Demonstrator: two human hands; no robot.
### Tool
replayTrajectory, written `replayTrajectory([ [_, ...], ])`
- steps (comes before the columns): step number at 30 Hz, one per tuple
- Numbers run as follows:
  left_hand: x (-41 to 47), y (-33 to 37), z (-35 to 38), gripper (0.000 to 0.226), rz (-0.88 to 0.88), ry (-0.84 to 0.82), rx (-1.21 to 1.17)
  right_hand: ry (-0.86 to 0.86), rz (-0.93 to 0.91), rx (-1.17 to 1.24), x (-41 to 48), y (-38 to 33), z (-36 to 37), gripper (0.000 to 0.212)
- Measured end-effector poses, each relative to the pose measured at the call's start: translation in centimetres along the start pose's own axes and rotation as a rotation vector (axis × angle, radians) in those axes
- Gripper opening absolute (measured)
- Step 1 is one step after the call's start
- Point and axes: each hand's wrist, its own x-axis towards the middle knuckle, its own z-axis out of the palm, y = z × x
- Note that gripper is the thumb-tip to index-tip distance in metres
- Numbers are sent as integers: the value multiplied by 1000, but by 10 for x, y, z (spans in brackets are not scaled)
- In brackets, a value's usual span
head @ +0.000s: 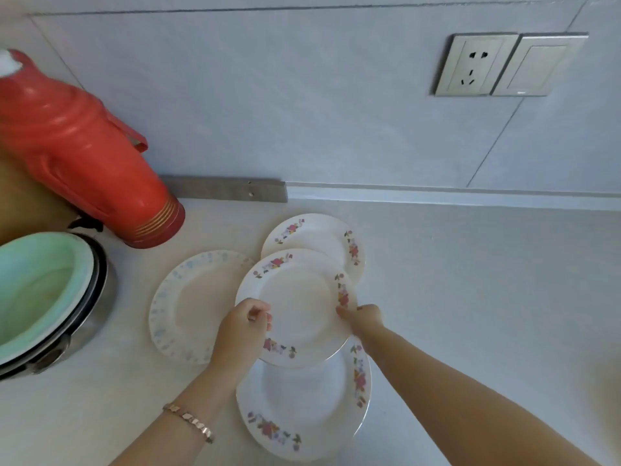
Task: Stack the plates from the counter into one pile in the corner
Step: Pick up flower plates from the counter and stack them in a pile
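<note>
Two hands hold one plate. The left hand [242, 329] curls over the held plate [299, 304] at its 8 o'clock rim, fingers bent on top. The right hand [366, 318] pinches the rim at 3 o'clock; most of its fingers go under the rim and cannot be seen. A bracelet [188, 420] sits on the left wrist.

Four plates show in all. Three are white with pink flower sprays round the rim: the held plate, a far plate [316, 233] at its 12 o'clock and a near plate [302, 408] at its 6 o'clock. The fourth, a blue plate [191, 307] with faint blue specks, lies at 9 o'clock.

The held plate covers the near rim of the far plate, the far rim of the near plate and the right edge of the blue plate. Whether it touches any of them cannot be told. The left forearm hides part of the near plate's left rim.

All lie on a pale counter [470, 280] near the wall. One red flask [87, 156] stands at 10 o'clock, its top cut off by the picture's edge. One pot [50, 284], pale green within, is cut off at 9 o'clock. On the wall at 1 o'clock are one socket [470, 65] and one switch [536, 65].
</note>
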Motion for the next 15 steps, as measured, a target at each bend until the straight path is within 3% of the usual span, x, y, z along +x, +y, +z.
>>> replayTrajectory([
  [5, 10, -12, -8, 30, -20, 14, -60, 36, -97, 165, -10, -3, -1, 22],
  [9, 8, -12, -11, 19, 21, 178, -136, 119, -114, 389, -23, -8, -24, 21],
  [11, 9, -22, -14, 18, -8, 201, 7, 166, -121, 503, -27, -4, -46, 24],
  [15, 4, -58, -16, 32, -189, -176, 686, 215, -115, 715, -33, 9, -96, 19],
])
